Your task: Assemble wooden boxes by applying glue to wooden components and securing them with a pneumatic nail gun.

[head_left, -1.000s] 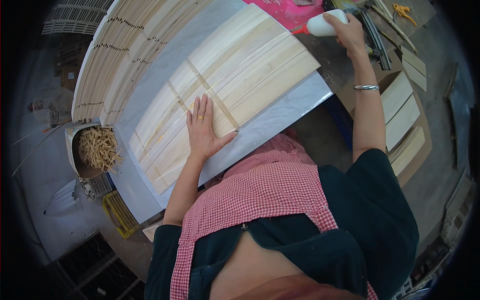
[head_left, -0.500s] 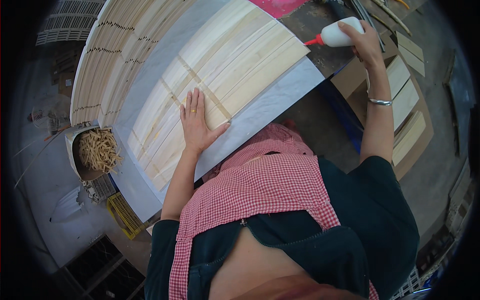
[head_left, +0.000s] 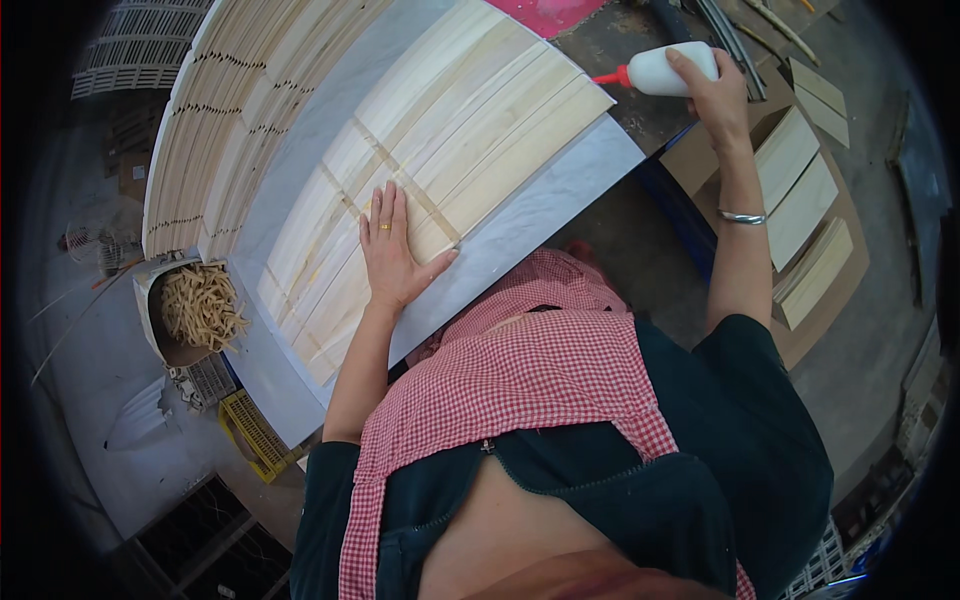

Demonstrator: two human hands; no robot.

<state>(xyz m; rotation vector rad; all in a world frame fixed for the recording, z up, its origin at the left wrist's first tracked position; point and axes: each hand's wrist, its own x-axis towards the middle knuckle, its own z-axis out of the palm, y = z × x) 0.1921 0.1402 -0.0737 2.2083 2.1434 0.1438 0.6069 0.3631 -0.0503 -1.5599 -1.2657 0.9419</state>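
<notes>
My left hand lies flat with its fingers stretched out on a row of pale wooden boards, near the edge closest to me. Thin slots cross the boards beneath and beside the fingers. At the far right, my right hand is wrapped round a white squeeze bottle. The bottle is tilted sideways, and its red nozzle points left at the end edges of the boards. Whether the tip touches the wood, or any liquid comes out, is too small to tell. Under the boards is a grey marbled tabletop.
Long stacks of slotted boards stand along the table's far left. A box of small wooden pieces sits at the left corner, with a yellow crate below. Right of my arm, cardboard carries more boards.
My right hand and the bottle have moved left, carrying the nozzle a little up along the boards' end edge. The left hand stays in place on the boards.
</notes>
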